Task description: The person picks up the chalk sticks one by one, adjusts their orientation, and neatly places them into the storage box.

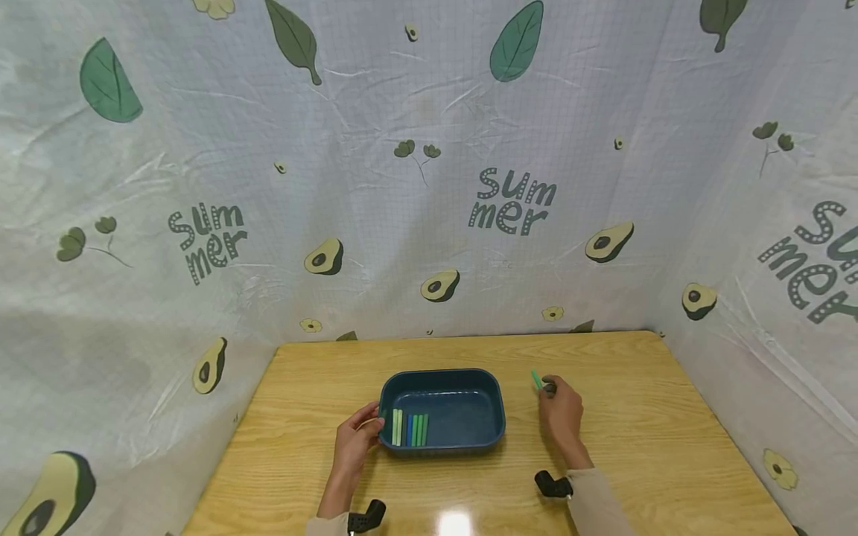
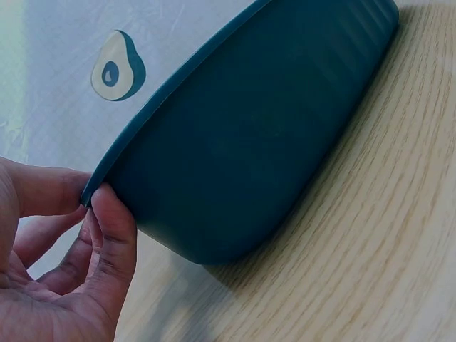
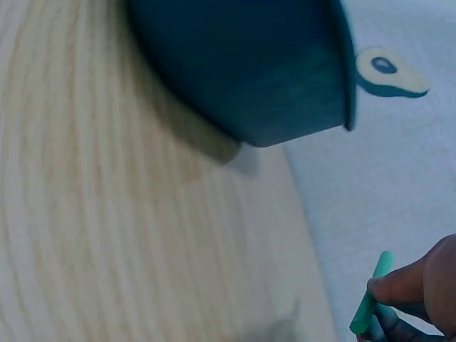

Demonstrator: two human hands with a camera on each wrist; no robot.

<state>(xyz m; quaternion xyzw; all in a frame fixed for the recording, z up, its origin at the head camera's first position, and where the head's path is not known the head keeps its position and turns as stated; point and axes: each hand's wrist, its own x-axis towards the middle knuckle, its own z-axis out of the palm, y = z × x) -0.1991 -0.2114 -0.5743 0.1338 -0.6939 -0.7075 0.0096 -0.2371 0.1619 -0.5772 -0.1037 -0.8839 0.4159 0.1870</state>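
Observation:
A dark blue-green rectangular tub [image 1: 469, 451] stands on the table, and its outer wall [image 2: 235, 135] fills much of the left wrist view. My left hand [image 1: 356, 441] pinches the tub's rim at the left end between thumb and fingers. Inside, along the left part of the floor, several chalk sticks lie side by side: pale green ones [image 1: 398, 427], a blue one [image 1: 410, 430] and green ones [image 1: 420, 430]. To the right of the tub, my right hand [image 1: 561, 409] pinches a green chalk stick [image 3: 372, 293] between thumb and fingers, apart from the tub.
The light wooden table [image 1: 643, 417] reaches back to a white sheet [image 1: 375, 186] printed with avocados, leaves and lettering, which also hangs at both sides. A black wrist camera [image 1: 367, 517] sits on the left wrist and another black camera [image 1: 553, 485] on the right.

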